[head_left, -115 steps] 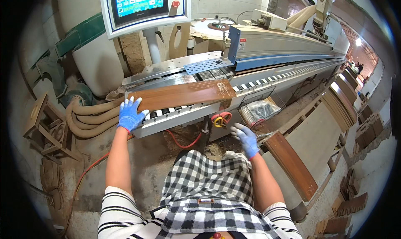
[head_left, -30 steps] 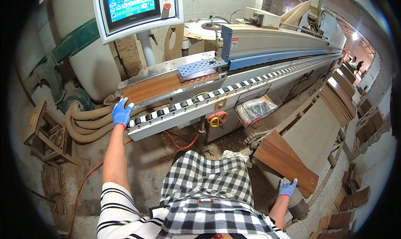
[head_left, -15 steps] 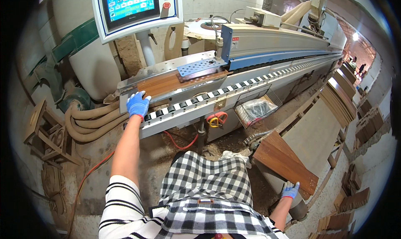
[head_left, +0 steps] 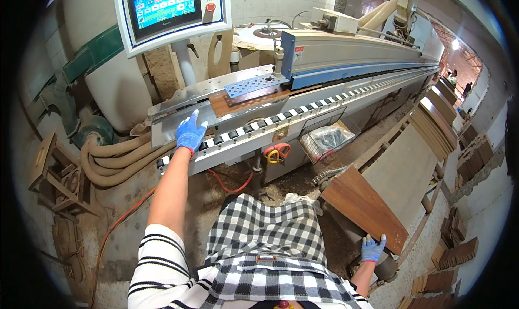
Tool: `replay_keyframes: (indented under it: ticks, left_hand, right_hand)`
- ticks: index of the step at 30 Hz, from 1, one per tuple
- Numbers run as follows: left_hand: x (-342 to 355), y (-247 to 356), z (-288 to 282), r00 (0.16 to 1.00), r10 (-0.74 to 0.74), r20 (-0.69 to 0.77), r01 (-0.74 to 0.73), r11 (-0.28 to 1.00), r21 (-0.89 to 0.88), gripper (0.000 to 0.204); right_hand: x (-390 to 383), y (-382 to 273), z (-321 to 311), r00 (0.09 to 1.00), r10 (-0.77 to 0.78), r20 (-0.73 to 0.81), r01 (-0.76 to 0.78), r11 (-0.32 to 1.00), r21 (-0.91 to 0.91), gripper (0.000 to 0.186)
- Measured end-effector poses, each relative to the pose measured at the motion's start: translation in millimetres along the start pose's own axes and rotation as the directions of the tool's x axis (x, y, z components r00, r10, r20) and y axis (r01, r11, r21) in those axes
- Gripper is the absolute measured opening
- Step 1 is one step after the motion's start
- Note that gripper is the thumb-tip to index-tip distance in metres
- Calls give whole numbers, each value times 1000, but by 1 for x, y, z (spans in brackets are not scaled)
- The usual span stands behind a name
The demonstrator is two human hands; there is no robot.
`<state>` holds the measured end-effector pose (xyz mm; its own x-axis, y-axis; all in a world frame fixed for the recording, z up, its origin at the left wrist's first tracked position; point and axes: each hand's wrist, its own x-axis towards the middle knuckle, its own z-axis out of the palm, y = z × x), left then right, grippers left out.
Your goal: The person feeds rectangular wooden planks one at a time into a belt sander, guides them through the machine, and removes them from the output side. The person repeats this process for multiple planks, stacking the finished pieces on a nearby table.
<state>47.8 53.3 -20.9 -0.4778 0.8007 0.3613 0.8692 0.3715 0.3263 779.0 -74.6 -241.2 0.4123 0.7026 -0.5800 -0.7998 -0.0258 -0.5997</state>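
Note:
My left hand [head_left: 191, 132], in a blue and white glove, is over the metal bed [head_left: 173, 126] of a long machine. Its fingers are spread and hold nothing. Ahead of them, apart from the fingertips, a reddish-brown wooden board [head_left: 223, 105] lies flat, its far part under a blue perforated plate [head_left: 250, 86] and the machine's beam. My right hand [head_left: 373, 248], gloved alike, is at the near edge of another brown board [head_left: 363, 206] on the stand at my right. Its fingers are extended and apart by that edge; whether they press on it is hard to see.
A roller rail [head_left: 281, 118] runs along the machine's front. Orange-handled scissors [head_left: 276, 153] hang below it, beside a wire basket [head_left: 330, 140]. A control screen [head_left: 165, 9] stands at upper left. Hoses [head_left: 116, 166] and a wooden stool [head_left: 57, 171] are at left; stacked boards [head_left: 432, 126] stand at right.
The board on the machine has slid right, away from my left hand, which has moved slightly right and up. At right, the two fanned-out boards now look like one.

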Motion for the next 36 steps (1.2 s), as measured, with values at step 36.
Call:
replay_keyframes:
  ticks: [36]
  left_hand:
    - [-78,-84,-66,993,81,84,-96,978,183,63]
  right_hand:
    - [-173,209,376,181,505,844,-158,862,-482,53]
